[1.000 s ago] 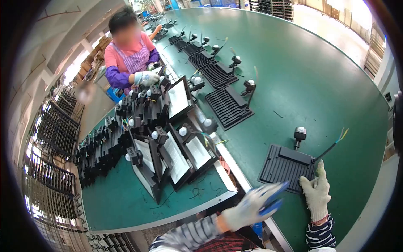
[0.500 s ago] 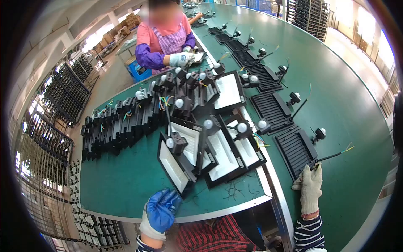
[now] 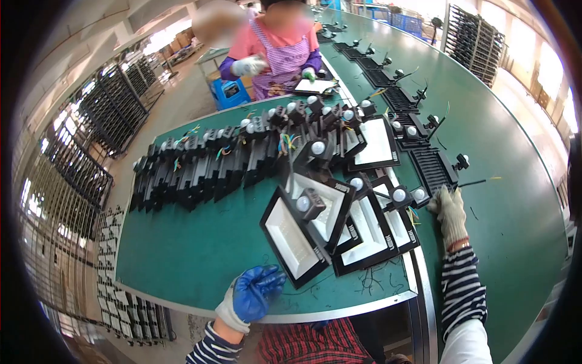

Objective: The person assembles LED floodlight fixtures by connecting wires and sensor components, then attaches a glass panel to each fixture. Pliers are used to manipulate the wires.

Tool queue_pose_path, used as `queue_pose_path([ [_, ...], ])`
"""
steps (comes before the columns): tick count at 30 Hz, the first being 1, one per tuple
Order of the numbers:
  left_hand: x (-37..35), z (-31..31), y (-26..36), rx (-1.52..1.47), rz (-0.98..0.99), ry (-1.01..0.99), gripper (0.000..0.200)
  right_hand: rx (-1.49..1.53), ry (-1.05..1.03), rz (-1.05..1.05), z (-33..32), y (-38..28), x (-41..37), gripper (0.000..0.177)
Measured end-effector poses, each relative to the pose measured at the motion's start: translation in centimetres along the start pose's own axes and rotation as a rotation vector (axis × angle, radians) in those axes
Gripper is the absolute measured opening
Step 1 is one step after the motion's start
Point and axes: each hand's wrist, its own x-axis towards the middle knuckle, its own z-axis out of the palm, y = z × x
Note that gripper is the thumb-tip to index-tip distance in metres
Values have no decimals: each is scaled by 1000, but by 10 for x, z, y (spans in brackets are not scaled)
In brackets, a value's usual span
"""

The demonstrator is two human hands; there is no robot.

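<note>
My right hand (image 3: 450, 213), in a pale knitted glove, grips the near end of a black finned floodlight (image 3: 431, 171) lying face down on the green belt. A sensor with a white dome (image 3: 462, 162) and a short cable project from that floodlight's right side. My left hand (image 3: 257, 292), in a blue-coated glove, rests by the table's front edge with loosely bent fingers and nothing visible in them. Just beyond it lies a floodlight (image 3: 294, 239) with its white face up, apart from the fingers. Further floodlights (image 3: 364, 233) overlap beside it.
A tight row of floodlights (image 3: 206, 164) stands on edge across the green table (image 3: 182, 255). More lie in line along the belt (image 3: 515, 200). Cut black ties (image 3: 373, 280) litter the table's front right. Across the table, a gloved co-worker (image 3: 279, 57) stands by another floodlight (image 3: 315, 86).
My right hand has moved forward along the belt, and the floodlight line there has shifted away from me. My left hand stays near the table edge. The co-worker's hands have moved apart.
</note>
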Motion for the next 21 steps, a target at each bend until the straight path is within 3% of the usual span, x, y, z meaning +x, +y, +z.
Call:
queue_pose_path([
  [2,-4,6,-3,13,70,-27,34,286,-68,9,16,-1,19,25],
  [3,-1,3,-3,-1,22,-45,34,295,-90,30,22,-8,17,22],
  [6,2,-6,-5,18,29,-108,34,238,53,-204,19,-40,-19,23],
  [7,10,-13,-8,28,11,-87,35,264,116,-379,26,-57,-50,27],
  [9,12,-18,-11,3,23,-116,35,245,-55,-651,35,-79,-115,28],
  [10,13,-18,-10,0,24,-133,35,233,-166,-901,48,-82,-139,22],
  [11,13,-18,-9,4,0,-159,35,-1,-261,-1162,53,-88,-161,25],
  [12,15,-18,-10,-21,-19,-184,35,-55,-311,-1285,70,-71,-173,28],
  [14,19,-22,-13,-80,-12,-219,35,-782,-463,-936,84,-121,-247,37],
  [17,31,-37,-17,-119,-79,-353,36,-1120,-430,-742,130,-106,-268,40],
  [18,37,-44,-16,-149,-108,-401,36,-997,-427,-736,137,-104,-266,40],
  [21,27,-23,-18,74,51,-258,34,-570,-493,-767,138,-86,-261,41],
])
